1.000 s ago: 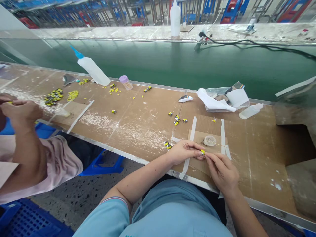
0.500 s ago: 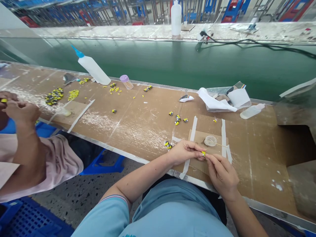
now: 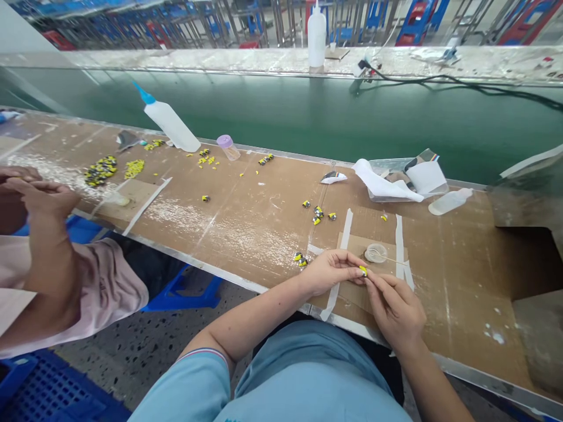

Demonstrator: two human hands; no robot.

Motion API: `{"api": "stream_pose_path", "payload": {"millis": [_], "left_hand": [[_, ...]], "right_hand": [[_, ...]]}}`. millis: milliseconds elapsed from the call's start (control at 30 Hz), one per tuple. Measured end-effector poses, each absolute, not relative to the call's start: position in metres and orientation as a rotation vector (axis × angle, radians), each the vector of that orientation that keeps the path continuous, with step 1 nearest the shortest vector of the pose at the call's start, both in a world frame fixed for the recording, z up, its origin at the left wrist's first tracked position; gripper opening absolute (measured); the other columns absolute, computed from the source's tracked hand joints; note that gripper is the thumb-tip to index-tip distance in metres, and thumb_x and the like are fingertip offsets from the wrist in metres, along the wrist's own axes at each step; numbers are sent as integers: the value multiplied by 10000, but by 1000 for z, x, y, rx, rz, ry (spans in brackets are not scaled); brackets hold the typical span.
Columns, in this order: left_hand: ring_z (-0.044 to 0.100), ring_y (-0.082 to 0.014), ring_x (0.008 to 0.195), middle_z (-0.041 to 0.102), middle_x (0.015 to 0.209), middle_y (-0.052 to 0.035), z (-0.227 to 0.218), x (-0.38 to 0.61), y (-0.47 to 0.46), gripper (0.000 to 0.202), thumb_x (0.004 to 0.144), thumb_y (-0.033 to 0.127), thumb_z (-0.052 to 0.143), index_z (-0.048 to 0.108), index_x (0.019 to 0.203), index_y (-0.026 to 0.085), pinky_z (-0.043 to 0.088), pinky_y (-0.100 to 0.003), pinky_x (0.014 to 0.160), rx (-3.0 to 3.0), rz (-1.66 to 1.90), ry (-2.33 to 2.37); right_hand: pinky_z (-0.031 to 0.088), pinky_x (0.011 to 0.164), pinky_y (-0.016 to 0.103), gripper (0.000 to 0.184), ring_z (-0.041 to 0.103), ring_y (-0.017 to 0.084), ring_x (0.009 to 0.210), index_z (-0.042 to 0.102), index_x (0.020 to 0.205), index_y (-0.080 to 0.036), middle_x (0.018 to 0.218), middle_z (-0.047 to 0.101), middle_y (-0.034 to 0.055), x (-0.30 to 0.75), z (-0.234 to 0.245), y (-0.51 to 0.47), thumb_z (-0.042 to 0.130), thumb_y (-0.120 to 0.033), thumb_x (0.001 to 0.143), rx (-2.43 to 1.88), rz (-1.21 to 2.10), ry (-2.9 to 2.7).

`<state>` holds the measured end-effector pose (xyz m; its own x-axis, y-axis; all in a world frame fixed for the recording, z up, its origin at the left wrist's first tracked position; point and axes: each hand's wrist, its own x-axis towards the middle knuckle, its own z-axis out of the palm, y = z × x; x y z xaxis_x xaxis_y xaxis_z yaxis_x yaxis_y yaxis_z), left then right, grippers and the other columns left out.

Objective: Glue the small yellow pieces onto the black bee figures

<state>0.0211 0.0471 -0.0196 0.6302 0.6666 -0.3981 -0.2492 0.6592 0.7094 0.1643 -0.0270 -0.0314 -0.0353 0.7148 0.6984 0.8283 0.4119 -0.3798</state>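
Note:
Between the fingertips of my left hand [image 3: 336, 272] is a small yellow and dark piece [image 3: 363, 271], held in a pinch. The fingers of my right hand [image 3: 396, 305] are closed against the same piece from the other side. Just beyond them a small clear cup [image 3: 375, 253] with a thin stick across it sits on a taped cardboard pad [image 3: 356, 293]. Left of my left wrist lie a few yellow and black pieces [image 3: 301, 259]. Another small cluster of such pieces [image 3: 317, 212] is farther back, and a loose yellow piece [image 3: 384, 217] lies behind the cup.
A clear tray with white paper [image 3: 387, 184] and a small squeeze bottle [image 3: 451, 201] stand at the back right. A large white bottle [image 3: 172, 124] and a purple-lidded jar [image 3: 227, 147] are at the back left. A co-worker's hands [image 3: 39, 193] are at far left, near piled pieces [image 3: 101, 170].
The view has shifted slightly. My hands stay together around the small piece, which is turned a little. At the left, the co-worker's hands have moved slightly.

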Motion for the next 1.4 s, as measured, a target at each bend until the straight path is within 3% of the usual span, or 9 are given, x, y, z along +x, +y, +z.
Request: {"api": "stream_pose_path", "payload": {"millis": [267, 433, 600, 867, 1167, 1400], "left_hand": [[635, -101, 626, 683, 681, -22, -23, 21, 45, 473, 432, 411, 860, 650, 722, 100, 511, -314, 805, 689, 555, 730], [633, -102, 607, 684, 665, -27, -24, 22, 45, 482, 412, 409, 864, 658, 711, 93, 520, -299, 766, 679, 550, 740], [648, -107, 641, 693, 700, -35, -21, 21, 47, 488, 467, 425, 849, 693, 793, 97, 520, -267, 732, 646, 502, 684], [636, -98, 633, 695, 720, -34, -19, 16, 49, 449, 510, 392, 848, 700, 819, 102, 509, -260, 725, 653, 426, 615], [641, -99, 600, 693, 674, -41, -23, 10, 53, 419, 524, 361, 854, 700, 805, 91, 498, -232, 686, 637, 349, 564], [670, -134, 696, 715, 773, -81, -24, 10, 54, 395, 576, 323, 833, 705, 870, 92, 507, -286, 787, 582, 326, 545]], "right_hand": [[519, 653, 240, 342, 623, 112, 703, 614, 1094, -212, 823, 649, 26, 165, -32, -27, 610, -38, 800, -1240, -173, -1811], [513, 661, 266, 408, 612, 127, 719, 575, 1174, -192, 828, 638, 45, 169, -32, -27, 568, -7, 810, -1195, -148, -1890], [502, 639, 259, 337, 608, 123, 711, 604, 1136, -267, 839, 643, 17, 169, -27, -25, 600, -114, 836, -1293, -101, -1793], [488, 653, 257, 311, 605, 124, 719, 638, 1080, -244, 829, 645, 14, 168, -25, -26, 648, -111, 799, -1263, -92, -1814], [489, 569, 228, 239, 584, 99, 623, 657, 1009, -250, 755, 624, 0, 164, -22, -26, 659, -141, 797, -1252, -2, -1737], [488, 539, 220, 150, 581, 96, 605, 670, 941, -225, 735, 625, 6, 164, -21, -24, 648, -159, 808, -1305, 22, -1684]]}}
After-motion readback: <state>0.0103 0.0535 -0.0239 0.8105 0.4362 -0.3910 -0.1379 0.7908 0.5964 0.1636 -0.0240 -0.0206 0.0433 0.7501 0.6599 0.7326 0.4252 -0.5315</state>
